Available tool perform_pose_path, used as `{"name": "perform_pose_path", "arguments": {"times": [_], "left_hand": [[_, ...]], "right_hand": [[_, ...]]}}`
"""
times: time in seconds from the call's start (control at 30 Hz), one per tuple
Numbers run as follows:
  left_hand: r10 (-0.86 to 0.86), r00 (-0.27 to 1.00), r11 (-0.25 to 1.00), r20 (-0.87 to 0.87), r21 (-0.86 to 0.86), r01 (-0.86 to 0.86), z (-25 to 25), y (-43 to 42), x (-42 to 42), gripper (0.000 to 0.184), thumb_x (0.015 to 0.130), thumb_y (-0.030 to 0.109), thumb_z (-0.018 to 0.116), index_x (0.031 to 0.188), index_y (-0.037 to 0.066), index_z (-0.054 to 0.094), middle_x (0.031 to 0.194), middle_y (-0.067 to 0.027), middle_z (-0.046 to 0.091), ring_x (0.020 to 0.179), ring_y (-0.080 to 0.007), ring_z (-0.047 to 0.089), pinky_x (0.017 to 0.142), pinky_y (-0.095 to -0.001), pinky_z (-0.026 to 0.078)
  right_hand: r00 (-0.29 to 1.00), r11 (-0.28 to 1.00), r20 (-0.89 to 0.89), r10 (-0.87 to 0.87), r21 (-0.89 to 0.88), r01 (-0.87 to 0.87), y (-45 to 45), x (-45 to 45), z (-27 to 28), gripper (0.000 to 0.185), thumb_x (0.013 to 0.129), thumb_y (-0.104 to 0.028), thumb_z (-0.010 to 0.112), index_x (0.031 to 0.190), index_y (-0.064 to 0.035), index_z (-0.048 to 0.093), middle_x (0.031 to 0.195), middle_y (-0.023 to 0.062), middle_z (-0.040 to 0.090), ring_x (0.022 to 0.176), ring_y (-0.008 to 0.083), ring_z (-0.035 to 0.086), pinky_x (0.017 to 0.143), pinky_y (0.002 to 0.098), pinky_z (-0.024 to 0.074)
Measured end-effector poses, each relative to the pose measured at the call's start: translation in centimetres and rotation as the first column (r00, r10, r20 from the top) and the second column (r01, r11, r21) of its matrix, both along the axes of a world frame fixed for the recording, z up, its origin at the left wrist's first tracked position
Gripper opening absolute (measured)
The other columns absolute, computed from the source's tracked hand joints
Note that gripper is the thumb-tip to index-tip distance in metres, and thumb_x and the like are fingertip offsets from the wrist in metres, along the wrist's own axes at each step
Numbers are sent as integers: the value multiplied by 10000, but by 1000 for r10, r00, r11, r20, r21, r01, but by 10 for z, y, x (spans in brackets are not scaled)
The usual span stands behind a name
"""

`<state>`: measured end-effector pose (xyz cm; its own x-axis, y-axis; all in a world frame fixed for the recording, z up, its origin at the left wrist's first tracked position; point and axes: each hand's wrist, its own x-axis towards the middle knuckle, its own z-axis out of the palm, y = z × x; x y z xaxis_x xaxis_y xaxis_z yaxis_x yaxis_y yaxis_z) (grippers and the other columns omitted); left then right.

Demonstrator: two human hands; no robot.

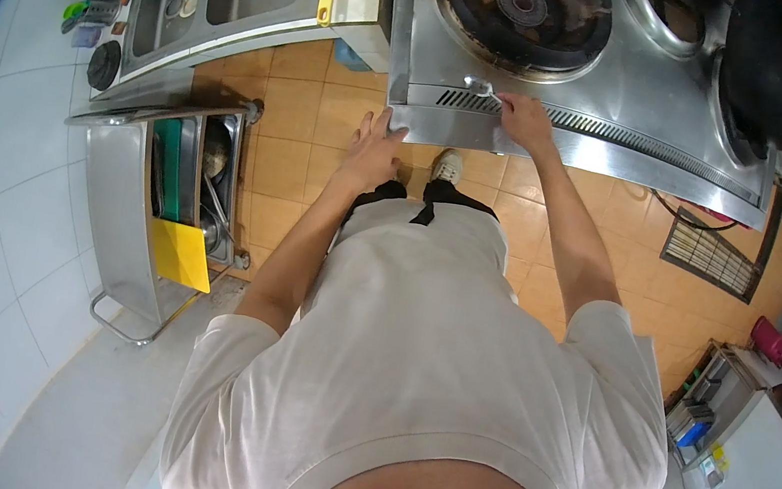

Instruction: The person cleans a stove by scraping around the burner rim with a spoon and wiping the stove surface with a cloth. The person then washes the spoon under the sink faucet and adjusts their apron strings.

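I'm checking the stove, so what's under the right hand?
Slots along the stove show on both sides of the right hand, which holds a pale tool; whatever lies directly beneath is covered.

The single view looks from the wearer's head, facing forward and steeply down, so the white shirt [429,331] is nearest and fills the lower middle. Farther out, both the left hand [372,153] and the right hand [525,123] show in the upper half, seen from above. The stove [635,99] lies ahead, cut off by the top edge, and the orange floor [295,109] appears beneath. The lens is very wide: dark, rounded borders close in at the sides, and the tiled wall [11,218] bends at left.
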<state>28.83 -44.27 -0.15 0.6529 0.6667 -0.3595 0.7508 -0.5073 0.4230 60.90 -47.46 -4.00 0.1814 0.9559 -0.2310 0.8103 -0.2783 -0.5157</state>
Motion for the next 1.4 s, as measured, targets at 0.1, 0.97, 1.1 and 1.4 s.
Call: {"name": "perform_pose_path", "arguments": {"times": [0.1, 0.97, 1.1, 1.4], "left_hand": [[-33, 997, 999, 63, 43, 31, -2, 1, 1, 521, 793, 135, 657, 1304, 86, 567, 1487, -175, 351, 1382, -415, 292, 1083, -511, 358], [-118, 949, 986, 291, 144, 78, 35, 46, 113, 546, 804, 108, 626, 1336, 82, 505, 1127, -137, 564, 1053, -340, 579, 879, -446, 507], [-140, 935, 983, 327, 156, 93, 24, 46, 113, 549, 797, 112, 631, 1331, 73, 509, 1111, -140, 565, 1047, -344, 582, 879, -449, 506], [-113, 952, 992, 284, 88, 91, 7, 49, 112, 420, 807, 121, 617, 1221, 59, 585, 1085, -170, 600, 1021, -368, 602, 850, -453, 519]], "right_hand": [[999, 997, -30, -32, 66, 34, -5, -2, 4, 316, 891, -194, 496, 1114, -129, 710, 954, 197, 692, 872, 404, 666, 828, 480, 530], [977, 923, -74, -201, 321, 214, -27, -37, 67, 260, 888, -89, 558, 1107, -51, 695, 871, 256, 663, 804, 409, 660, 713, 464, 527], [980, 929, -89, -181, 311, 200, -27, -35, 62, 266, 888, -83, 553, 1111, -38, 690, 904, 263, 662, 836, 415, 656, 736, 464, 524], [971, 936, -58, -232, 259, 239, -22, -39, 68, 262, 888, -89, 551, 1100, -52, 700, 928, 263, 665, 847, 419, 655, 755, 468, 525]]}}
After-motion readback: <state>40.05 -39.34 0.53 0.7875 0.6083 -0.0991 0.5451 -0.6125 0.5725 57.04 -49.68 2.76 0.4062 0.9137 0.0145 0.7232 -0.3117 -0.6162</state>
